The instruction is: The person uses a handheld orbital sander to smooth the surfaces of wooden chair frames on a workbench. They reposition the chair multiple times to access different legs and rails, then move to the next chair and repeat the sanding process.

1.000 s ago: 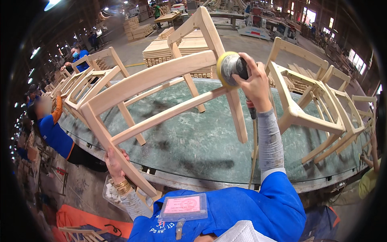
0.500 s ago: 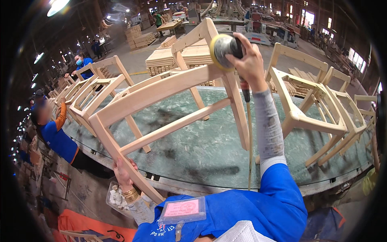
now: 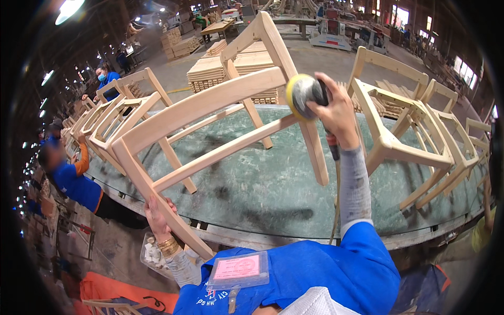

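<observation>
A pale wooden chair frame stands tilted on the green tabletop in front of me. My left hand is wrapped round its near left leg, low down by the table's front edge. In my right hand is a round orbital sander with a yellow-edged pad and a dark body. The pad rests against the right leg of the frame, just above where the lower rail joins it. An air hose hangs from the sander down past my right sleeve. My right palm is partly hidden behind the sander.
More chair frames stand on the table to the right and left. A co-worker in blue with orange sleeves stands at the left edge; another, masked, is farther back. Stacked wooden slats lie beyond the table. A clear plastic tub sits below my left hand.
My right hand has moved the sander down and slightly right, from the top rail's end to the leg near the lower rail. My left hand keeps its hold on the chair frame.
</observation>
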`<state>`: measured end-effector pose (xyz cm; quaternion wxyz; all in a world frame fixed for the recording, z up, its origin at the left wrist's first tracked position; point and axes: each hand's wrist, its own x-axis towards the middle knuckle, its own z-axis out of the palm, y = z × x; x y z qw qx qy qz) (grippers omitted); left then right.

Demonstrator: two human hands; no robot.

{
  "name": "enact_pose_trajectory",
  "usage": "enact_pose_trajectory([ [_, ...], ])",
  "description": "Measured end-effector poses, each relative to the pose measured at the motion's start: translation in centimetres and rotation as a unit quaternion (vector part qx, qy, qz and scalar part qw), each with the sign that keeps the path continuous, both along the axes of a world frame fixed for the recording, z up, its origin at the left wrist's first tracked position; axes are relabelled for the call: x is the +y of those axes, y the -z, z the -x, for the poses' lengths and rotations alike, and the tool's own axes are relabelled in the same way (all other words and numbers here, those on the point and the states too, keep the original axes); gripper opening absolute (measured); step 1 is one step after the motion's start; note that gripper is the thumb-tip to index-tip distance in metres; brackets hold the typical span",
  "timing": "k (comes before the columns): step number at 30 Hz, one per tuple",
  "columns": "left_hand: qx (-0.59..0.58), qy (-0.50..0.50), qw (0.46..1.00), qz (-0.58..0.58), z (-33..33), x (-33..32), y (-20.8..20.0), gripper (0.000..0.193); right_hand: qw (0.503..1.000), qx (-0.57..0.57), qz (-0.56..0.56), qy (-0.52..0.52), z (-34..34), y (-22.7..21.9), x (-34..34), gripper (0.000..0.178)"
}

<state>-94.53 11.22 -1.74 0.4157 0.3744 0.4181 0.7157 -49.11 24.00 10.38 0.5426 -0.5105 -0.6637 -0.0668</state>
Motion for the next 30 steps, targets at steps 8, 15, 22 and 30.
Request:
enact_pose_trajectory([
  [8, 0.002, -0.006, 1.0, -0.009, -0.5, -0.1, -0.1, 0.035, 0.997, 0.023, -0.06, 0.032, 2.1, -6.8, 6.6, 0.064],
  [15, 0.023, 0.01, 0.999, -0.024, 0.3, -0.2, 0.2, 0.034, 0.999, 0.006, -0.036, 0.016, 2.9, -4.9, 4.7, 0.063],
  [22, 0.005, 0.004, 1.0, -0.022, 0.5, 0.3, 0.3, 0.034, 0.999, -0.004, -0.025, 0.027, 2.2, -5.2, 5.8, 0.064],
  [30, 0.012, 0.018, 1.0, -0.008, 0.5, 1.2, -0.7, 0.036, 0.999, 0.007, 0.002, 0.051, 2.6, -6.3, 6.0, 0.066],
])
